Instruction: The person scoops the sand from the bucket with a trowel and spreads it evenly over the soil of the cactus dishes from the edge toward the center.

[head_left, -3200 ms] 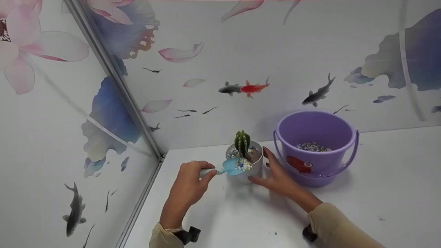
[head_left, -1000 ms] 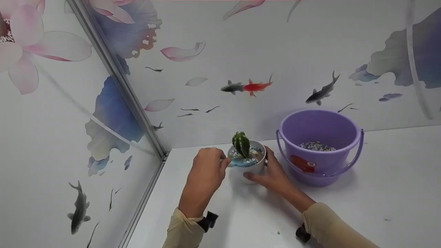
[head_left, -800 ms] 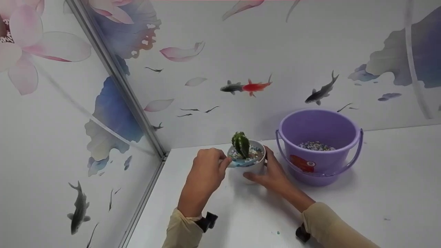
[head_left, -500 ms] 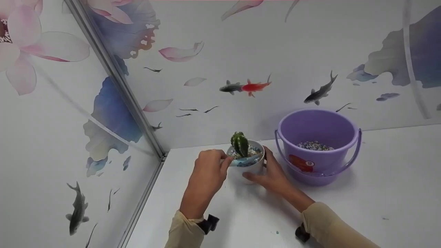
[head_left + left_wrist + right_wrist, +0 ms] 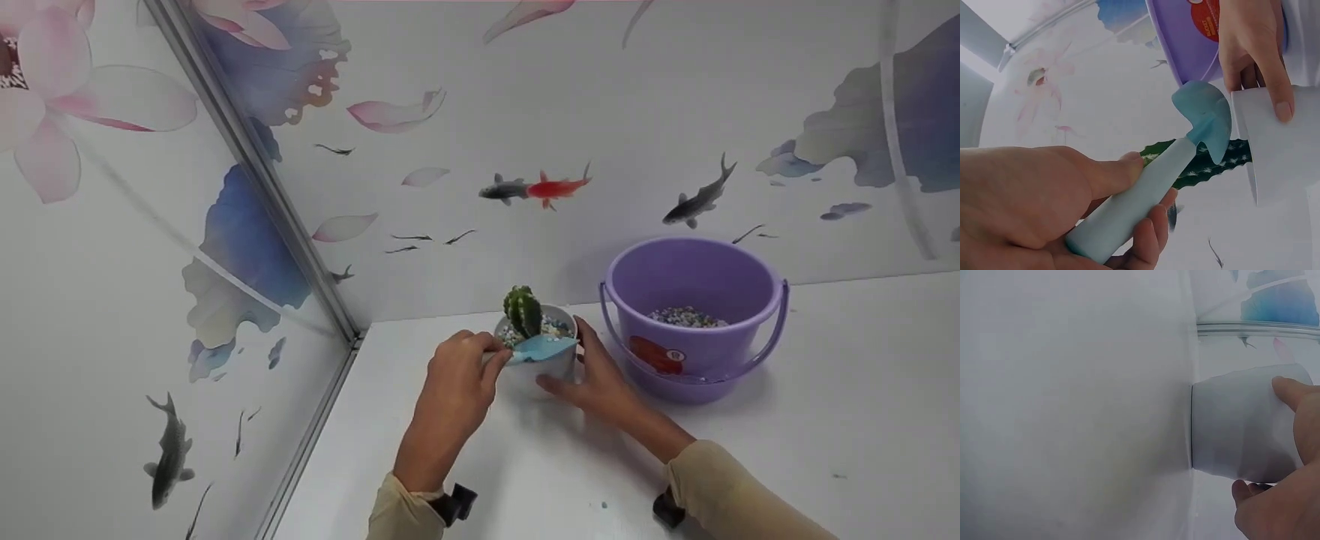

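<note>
The worktop point(image 5: 825, 420) carries the same things in the same places as a second ago: the bucket point(image 5: 694, 315) with gravel point(image 5: 684, 317) in its bottom stands to the right, and the pot point(image 5: 540, 367) with its cactus point(image 5: 523, 310) stands just left of it, near the corner of the painted walls.

What has shifted is the scoop point(image 5: 541, 348). Three seconds ago it hung loaded with gravel at the pot's near rim. Half a second ago its blade lay down inside the pot among the stones. Now the blade rides level with the rim, looks bare, and points right across the pot's front. By that I judge the load has been tipped out around the cactus and the scoop is coming away for more.

The left hand point(image 5: 455, 386) keeps its grip on the scoop's handle, fingers and thumb wrapped round it. The right hand point(image 5: 596, 379) has stayed put, thumb and fingers curled against the pot's wall, steadying it on the worktop.
</note>
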A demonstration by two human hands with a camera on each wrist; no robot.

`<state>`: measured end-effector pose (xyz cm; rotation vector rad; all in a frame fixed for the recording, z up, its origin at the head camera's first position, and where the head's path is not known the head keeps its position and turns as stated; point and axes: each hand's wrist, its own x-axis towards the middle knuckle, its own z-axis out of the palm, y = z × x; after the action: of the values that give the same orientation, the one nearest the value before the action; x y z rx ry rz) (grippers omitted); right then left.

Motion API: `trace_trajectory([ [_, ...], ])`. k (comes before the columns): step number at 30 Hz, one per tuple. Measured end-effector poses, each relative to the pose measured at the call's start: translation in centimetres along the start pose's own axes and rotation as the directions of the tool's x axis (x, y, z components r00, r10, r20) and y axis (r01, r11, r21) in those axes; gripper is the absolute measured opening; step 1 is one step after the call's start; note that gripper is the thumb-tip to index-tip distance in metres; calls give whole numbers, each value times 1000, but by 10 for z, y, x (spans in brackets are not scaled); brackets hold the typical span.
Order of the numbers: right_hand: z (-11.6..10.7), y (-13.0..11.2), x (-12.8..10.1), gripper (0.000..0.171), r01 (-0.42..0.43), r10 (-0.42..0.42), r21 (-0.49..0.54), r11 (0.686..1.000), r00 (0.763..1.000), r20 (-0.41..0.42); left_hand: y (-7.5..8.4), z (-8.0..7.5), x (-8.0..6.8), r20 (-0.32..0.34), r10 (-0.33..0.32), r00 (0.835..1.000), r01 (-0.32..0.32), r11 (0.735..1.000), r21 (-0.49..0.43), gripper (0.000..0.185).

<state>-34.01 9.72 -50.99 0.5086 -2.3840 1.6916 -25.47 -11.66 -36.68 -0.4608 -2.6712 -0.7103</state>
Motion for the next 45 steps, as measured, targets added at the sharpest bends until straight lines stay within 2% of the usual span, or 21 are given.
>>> trace_trajectory([
  [7, -15, 1, -11, 113, 3, -1, -29, 1000, 999, 52, -5, 8, -6, -7, 9, 1000, -9, 999, -31, 14],
  [11, -22, 2, -17, 111, 9, -5, -43, 999, 997, 80, -8, 13, -4, -42, -1, 999, -1, 999, -51, 15],
  [18, -26, 1, -25, 109, 2, 4, -46, 999, 992, 128, -13, 22, -1, -92, -63, 994, 51, 991, -125, 19],
  [22, -29, -1, -28, 109, -16, 23, -49, 999, 989, 146, -14, 26, 0, -108, -73, 992, 56, 988, -146, 21],
  [30, -39, -6, -36, 111, -38, 48, -58, 998, 980, 194, -17, 28, -2, -93, -148, 985, 120, 960, -254, 24],
  [34, -48, -13, -43, 108, -17, 34, -68, 998, 969, 246, -18, 30, -6, -132, -148, 980, 111, 962, -249, 19],
  [37, -58, -19, -49, 103, -15, 39, -82, 997, 955, 292, -16, 32, -11, -154, -123, 980, 83, 966, -243, 14],
  [41, -75, -29, -58, 91, -9, 38, -88, 996, 943, 330, -9, 33, -15, -133, -102, 986, 65, 964, -257, 13],
  [45, -96, -41, -64, 67, 58, -28, -90, 994, 951, 307, -1, 34, -16, -111, -92, 990, 58, 959, -277, 17],
])
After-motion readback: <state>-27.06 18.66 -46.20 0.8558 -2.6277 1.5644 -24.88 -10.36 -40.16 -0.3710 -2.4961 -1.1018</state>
